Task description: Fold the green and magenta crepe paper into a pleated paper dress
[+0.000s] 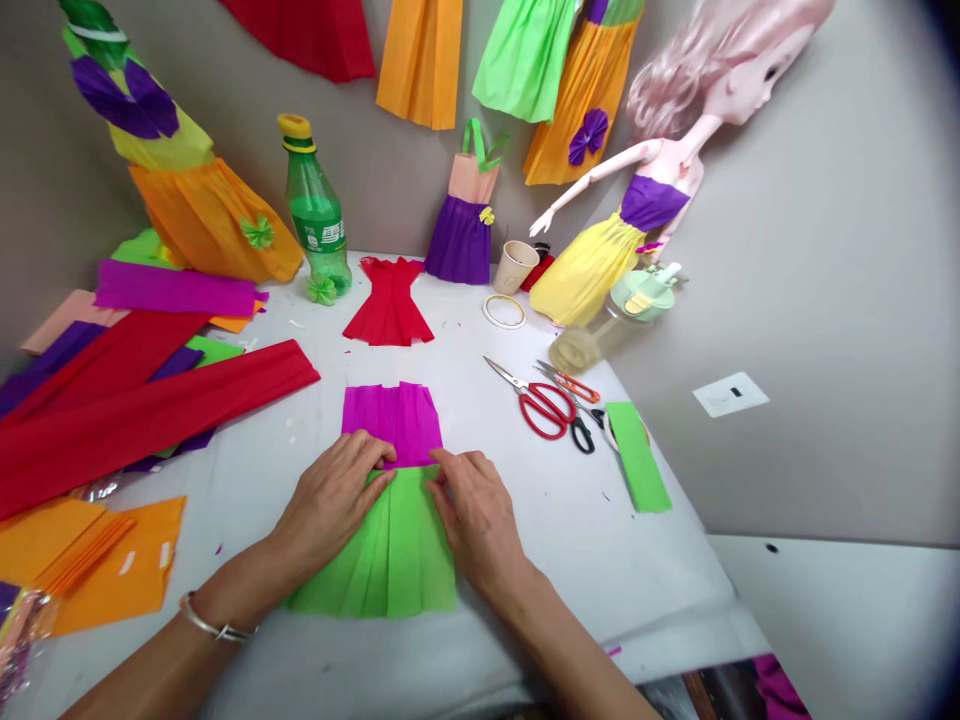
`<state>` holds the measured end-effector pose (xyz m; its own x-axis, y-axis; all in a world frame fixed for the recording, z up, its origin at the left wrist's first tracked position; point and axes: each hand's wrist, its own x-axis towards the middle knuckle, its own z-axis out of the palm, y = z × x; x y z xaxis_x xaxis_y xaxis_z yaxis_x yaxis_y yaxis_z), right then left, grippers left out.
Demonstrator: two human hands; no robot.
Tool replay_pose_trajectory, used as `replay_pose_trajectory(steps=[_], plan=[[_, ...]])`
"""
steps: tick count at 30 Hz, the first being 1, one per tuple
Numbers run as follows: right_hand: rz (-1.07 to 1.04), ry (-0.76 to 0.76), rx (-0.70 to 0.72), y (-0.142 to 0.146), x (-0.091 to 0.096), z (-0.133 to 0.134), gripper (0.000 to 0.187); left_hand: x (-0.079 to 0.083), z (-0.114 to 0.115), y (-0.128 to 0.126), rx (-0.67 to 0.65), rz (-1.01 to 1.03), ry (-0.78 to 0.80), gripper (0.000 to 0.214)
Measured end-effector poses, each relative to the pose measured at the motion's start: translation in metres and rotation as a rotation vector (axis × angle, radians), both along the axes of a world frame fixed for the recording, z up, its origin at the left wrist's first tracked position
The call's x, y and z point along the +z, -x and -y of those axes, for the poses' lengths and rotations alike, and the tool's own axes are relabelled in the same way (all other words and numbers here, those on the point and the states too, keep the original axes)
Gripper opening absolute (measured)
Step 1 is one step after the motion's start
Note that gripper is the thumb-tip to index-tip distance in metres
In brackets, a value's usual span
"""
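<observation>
A pleated green crepe-paper skirt [390, 560] lies flat on the table, its upper edge meeting a magenta crepe-paper bodice [397, 420]. At the left end of that seam, my left hand [337, 485] has its fingers bent and pressed together, with thumb and fingertips on the skirt's top edge. My right hand [476, 510] pinches the seam's right end between thumb and forefinger. Fingers cover both ends of the join. Just beyond the bodice lies a small red paper dress [388, 305].
Red-handled scissors [540, 400], an orange cutter [577, 385] and a green strip [637, 460] lie right. Folded red paper [172, 420] and orange sheets [120, 570] cover the left. A green bottle [319, 220], paper cup [516, 268] and dressed doll [660, 190] stand behind.
</observation>
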<state>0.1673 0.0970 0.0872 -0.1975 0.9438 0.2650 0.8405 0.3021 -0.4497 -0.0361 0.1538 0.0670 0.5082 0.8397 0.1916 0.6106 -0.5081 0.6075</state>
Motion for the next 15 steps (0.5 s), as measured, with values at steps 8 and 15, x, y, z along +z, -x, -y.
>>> replay_pose_trajectory(steps=[8,15], plan=[[-0.081,0.037,-0.043,-0.0046,-0.0066,-0.0041,0.028,0.0037,0.0001,-0.0005,-0.004,-0.015,0.010,0.025],[-0.034,0.060,-0.055,-0.0055,-0.0067,-0.0086,0.026,0.0028,0.0003,0.0000,-0.010,-0.012,0.011,0.025]])
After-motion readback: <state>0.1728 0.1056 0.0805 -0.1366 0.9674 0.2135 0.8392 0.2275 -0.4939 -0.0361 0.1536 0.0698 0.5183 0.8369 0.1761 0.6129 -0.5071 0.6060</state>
